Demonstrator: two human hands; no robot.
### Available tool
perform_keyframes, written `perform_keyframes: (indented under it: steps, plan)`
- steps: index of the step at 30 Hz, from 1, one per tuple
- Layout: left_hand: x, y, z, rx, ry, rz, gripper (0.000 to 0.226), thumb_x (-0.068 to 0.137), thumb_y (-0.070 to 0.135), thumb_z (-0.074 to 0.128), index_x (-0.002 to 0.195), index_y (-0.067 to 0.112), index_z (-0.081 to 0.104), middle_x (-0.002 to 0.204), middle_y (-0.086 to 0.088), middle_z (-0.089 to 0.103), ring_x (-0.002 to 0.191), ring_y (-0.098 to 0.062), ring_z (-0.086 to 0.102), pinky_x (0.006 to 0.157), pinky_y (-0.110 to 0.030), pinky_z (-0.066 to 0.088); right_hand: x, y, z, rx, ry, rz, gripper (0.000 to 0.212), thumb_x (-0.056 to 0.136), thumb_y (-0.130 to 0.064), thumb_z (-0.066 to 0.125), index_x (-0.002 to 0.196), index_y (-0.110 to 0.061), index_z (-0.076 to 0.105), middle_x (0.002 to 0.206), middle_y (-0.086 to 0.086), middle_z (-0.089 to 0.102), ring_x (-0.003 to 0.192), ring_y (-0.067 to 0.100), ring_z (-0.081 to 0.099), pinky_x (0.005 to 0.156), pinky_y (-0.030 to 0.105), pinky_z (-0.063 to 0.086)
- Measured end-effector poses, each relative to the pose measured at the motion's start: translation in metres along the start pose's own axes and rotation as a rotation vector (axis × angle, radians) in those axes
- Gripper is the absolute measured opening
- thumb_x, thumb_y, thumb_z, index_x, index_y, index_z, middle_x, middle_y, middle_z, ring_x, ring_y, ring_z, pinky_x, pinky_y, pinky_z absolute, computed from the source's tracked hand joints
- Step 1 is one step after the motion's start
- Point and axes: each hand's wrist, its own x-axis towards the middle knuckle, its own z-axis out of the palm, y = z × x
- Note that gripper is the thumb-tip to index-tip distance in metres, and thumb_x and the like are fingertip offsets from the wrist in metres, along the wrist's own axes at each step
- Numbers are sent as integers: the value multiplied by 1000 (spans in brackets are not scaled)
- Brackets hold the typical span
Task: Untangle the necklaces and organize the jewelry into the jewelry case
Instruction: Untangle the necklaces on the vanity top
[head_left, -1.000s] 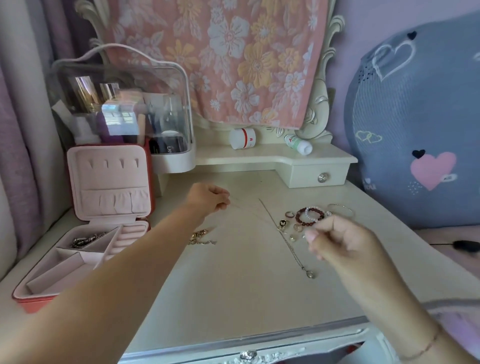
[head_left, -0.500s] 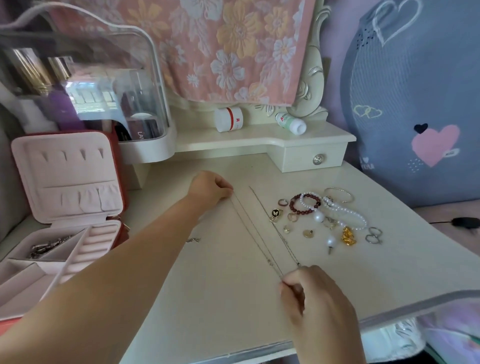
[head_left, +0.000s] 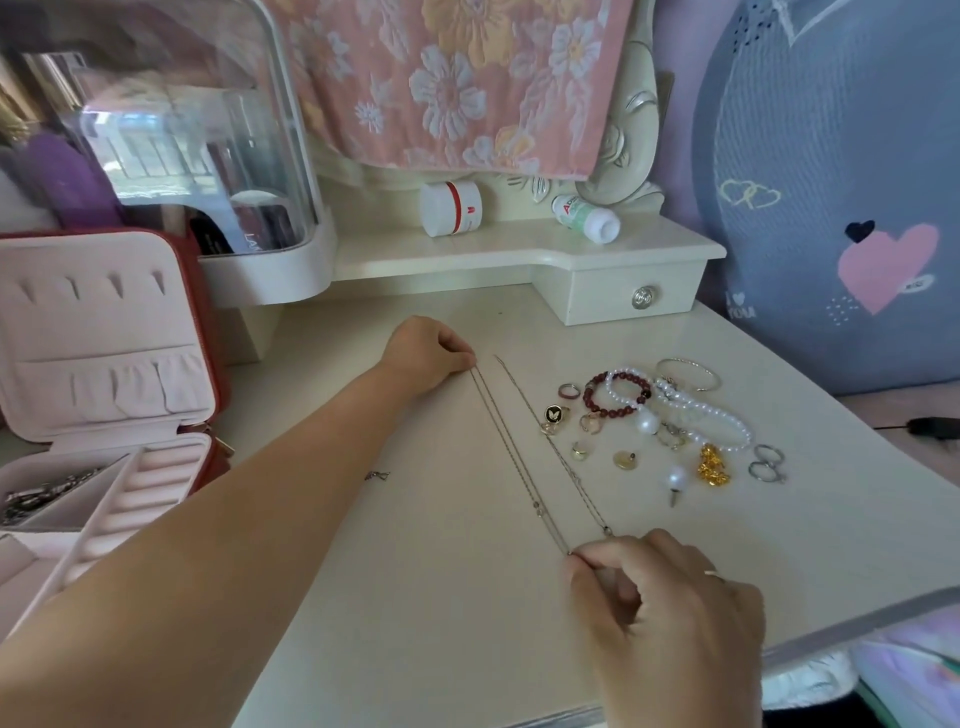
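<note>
A thin silver necklace lies stretched straight on the cream dressing table. My left hand pinches its far end and my right hand pinches its near end. A second thin chain lies alongside, just to the right, touched by neither hand. The open pink jewelry case with a red shell stands at the left; one tray compartment holds silver pieces. Loose jewelry lies to the right: a dark red bead bracelet, pearl strands, rings, a gold charm.
A clear-lidded cosmetics box stands behind the case. A white jar and a small bottle lie on the raised shelf with a drawer. A small charm peeks out by my left forearm. The table's front edge runs near my right hand.
My hands have lowered the necklace from the air and pulled it straight onto the table. The right hand came toward the front edge. The view has moved closer and tilted down.
</note>
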Motion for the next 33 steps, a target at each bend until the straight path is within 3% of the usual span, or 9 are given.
perform_keyframes:
  steps: [5, 10, 17, 21, 25, 30, 33]
  plan:
    - [3, 0, 3, 0, 29, -11, 9, 84, 16, 73, 91, 11, 76, 77, 2, 65, 63, -2, 51, 54, -8, 37, 1, 0, 2, -41, -5, 57, 18, 67, -43, 52, 56, -33, 62, 53, -12, 34, 50, 18, 52, 64, 32, 27]
    - [4, 1, 4, 7, 43, -11, 9, 84, 17, 73, 90, 10, 76, 70, 7, 60, 61, -2, 50, 54, -10, 36, 1, 0, 1, -28, -3, 79, 17, 67, -43, 52, 57, -33, 60, 56, -15, 29, 50, 17, 51, 65, 31, 24]
    - [3, 2, 5, -4, 47, -44, 12, 85, 20, 73, 92, 10, 76, 72, 7, 61, 63, -2, 50, 54, -12, 36, 1, -1, 2, 19, -8, 106, 17, 67, -45, 53, 58, -32, 61, 54, -15, 31, 50, 15, 51, 66, 32, 26]
    - [-6, 4, -2, -54, 34, -79, 20, 91, 27, 67, 91, 8, 73, 77, -2, 62, 64, -13, 50, 56, -20, 38, 0, -2, -1, 42, -41, 118, 21, 67, -48, 54, 66, -30, 65, 54, -14, 32, 50, 16, 52, 66, 33, 26]
    - [-25, 3, -27, -208, 44, -125, 14, 91, 22, 66, 90, 10, 72, 78, -2, 62, 72, -15, 53, 67, -23, 44, 2, -3, -6, 77, -92, 91, 21, 68, -49, 56, 69, -30, 65, 55, -17, 32, 52, 14, 51, 69, 33, 29]
    - [-65, 2, -65, -248, 92, -164, 7, 90, 13, 66, 92, 15, 73, 90, -6, 66, 75, -13, 52, 65, -18, 42, 24, -14, -11, 209, -182, -39, 9, 68, -32, 71, 73, -29, 64, 61, -16, 43, 57, 10, 49, 68, 35, 36]
    - [-92, -1, -77, -166, 87, -160, 10, 90, 14, 66, 97, 15, 73, 93, -2, 67, 81, -13, 55, 63, -17, 39, 48, -32, -5, 333, -345, -113, 12, 75, -21, 78, 79, -25, 68, 69, -13, 52, 63, 3, 49, 68, 36, 46]
